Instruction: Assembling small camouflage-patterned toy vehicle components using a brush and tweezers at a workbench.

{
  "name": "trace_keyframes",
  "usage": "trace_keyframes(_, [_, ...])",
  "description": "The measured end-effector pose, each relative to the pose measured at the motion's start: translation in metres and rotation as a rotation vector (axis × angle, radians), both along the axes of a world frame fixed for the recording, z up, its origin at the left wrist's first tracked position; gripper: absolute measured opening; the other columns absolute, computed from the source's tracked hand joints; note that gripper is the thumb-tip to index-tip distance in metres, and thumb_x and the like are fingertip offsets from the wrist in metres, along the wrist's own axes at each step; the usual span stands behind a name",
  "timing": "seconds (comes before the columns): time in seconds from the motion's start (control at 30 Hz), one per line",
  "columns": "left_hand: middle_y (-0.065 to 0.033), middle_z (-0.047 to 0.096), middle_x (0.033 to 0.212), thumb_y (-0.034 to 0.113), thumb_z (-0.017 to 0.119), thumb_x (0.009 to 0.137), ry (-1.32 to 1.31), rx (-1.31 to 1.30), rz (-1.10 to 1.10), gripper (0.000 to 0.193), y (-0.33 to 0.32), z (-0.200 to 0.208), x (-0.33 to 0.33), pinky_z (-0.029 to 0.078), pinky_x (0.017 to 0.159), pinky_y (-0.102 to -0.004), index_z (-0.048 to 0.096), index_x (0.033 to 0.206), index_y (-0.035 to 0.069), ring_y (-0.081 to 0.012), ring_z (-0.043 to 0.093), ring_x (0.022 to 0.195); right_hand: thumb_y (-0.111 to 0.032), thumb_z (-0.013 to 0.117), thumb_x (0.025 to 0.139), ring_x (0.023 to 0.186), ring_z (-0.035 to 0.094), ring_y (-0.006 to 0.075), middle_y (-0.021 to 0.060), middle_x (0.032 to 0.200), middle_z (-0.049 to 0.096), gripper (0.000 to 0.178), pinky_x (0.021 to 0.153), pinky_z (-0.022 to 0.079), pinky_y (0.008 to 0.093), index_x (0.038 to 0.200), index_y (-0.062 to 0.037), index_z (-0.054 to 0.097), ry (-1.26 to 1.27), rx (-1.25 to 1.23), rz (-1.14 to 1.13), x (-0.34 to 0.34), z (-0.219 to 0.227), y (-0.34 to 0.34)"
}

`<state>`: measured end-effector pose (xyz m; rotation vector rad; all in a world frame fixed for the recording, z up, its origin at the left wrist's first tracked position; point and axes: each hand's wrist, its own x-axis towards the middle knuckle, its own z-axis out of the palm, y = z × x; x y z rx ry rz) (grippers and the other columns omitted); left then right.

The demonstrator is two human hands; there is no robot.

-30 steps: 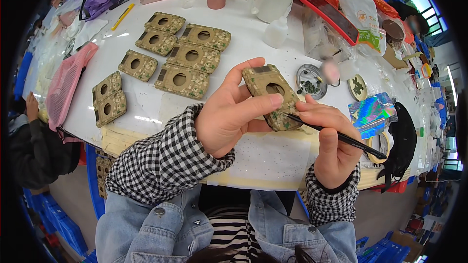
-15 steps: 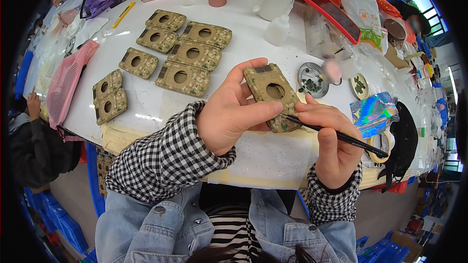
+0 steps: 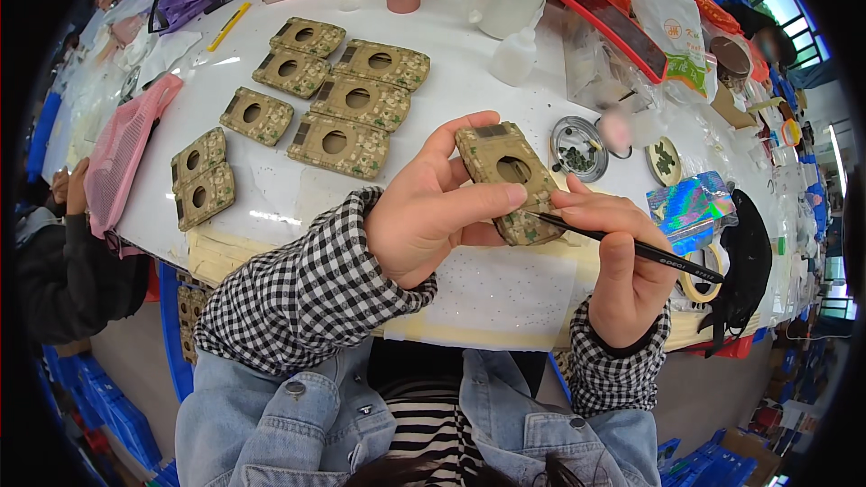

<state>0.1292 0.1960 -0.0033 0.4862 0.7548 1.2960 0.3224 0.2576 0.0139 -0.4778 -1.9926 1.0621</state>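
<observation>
My left hand (image 3: 442,212) grips a model tank hull (image 3: 492,150), tan with a camouflage pattern and a round hole through its top. Its thumb presses on the upper face, just below the hole. My right hand (image 3: 622,257) is closed around slim black tweezers (image 3: 645,251), their tip against the hull near my left thumb. Whatever may be between the tips is too small to make out. To the left lie several similar hulls (image 3: 341,142) in loose groups, flat on the white table.
Beyond my right hand stand a round dish (image 3: 591,137) and a lid (image 3: 656,151) with small dark green parts. A plastic bottle (image 3: 514,59), white mug (image 3: 505,0) and red-cased phone (image 3: 622,32) stand farther back. A pink mesh bag (image 3: 131,149) lies left, near another person's hands (image 3: 74,185).
The hull and both my hands have shifted slightly right, and the tweezers have rolled a little in my fingers. At the far left, the other person's hands have moved.
</observation>
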Motion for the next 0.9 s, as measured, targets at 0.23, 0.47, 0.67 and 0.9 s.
trace_keyframes(0.23, [-0.012, 0.052, 0.121, 0.008, 0.062, 0.089, -0.036, 0.025, 0.003, 0.068, 0.0008, -0.0037, -0.0004, 0.053, 0.087, -0.0399, 0.019, 0.141, 0.008, -0.0216, 0.057, 0.109, -0.017, 0.051, 0.095, 0.097, 0.064, 0.0278, 0.0175, 0.096, 0.068, 0.025, 0.102, 0.04, 0.0467, 0.099, 0.0038, 0.066, -0.016, 0.008, 0.001, -0.0001, 0.001, -0.0003])
trace_keyframes(0.47, [-0.0122, 0.053, 0.12, 0.008, 0.062, 0.089, -0.032, 0.021, 0.01, 0.068, 0.001, -0.0043, 0.0002, 0.053, 0.087, -0.0396, 0.019, 0.141, 0.008, -0.0213, 0.057, 0.108, -0.016, 0.052, 0.095, 0.099, 0.064, 0.0278, 0.0171, 0.096, 0.068, 0.024, 0.103, 0.039, 0.047, 0.099, 0.0032, 0.066, -0.021, 0.002, -0.001, -0.0002, 0.0008, -0.0008])
trace_keyframes(0.67, [-0.0124, 0.053, 0.12, 0.009, 0.062, 0.088, -0.024, 0.015, 0.007, 0.067, 0.0009, -0.0031, 0.0001, 0.053, 0.087, -0.0398, 0.019, 0.141, 0.008, -0.0215, 0.057, 0.108, -0.016, 0.052, 0.095, 0.099, 0.064, 0.0277, 0.0165, 0.095, 0.068, 0.024, 0.103, 0.039, 0.0479, 0.099, 0.0027, 0.066, -0.011, 0.004, -0.003, -0.0004, -0.0012, -0.0009])
trace_keyframes(0.9, [-0.0131, 0.053, 0.122, 0.008, 0.056, 0.091, 0.007, 0.02, 0.007, 0.063, -0.0002, -0.0021, 0.0011, 0.054, 0.087, -0.0363, 0.019, 0.143, 0.008, -0.0212, 0.057, 0.11, -0.016, 0.053, 0.095, 0.099, 0.064, 0.0279, 0.0161, 0.095, 0.068, 0.024, 0.103, 0.039, 0.0482, 0.099, 0.003, 0.066, -0.015, 0.001, -0.003, 0.0, -0.0007, -0.001])
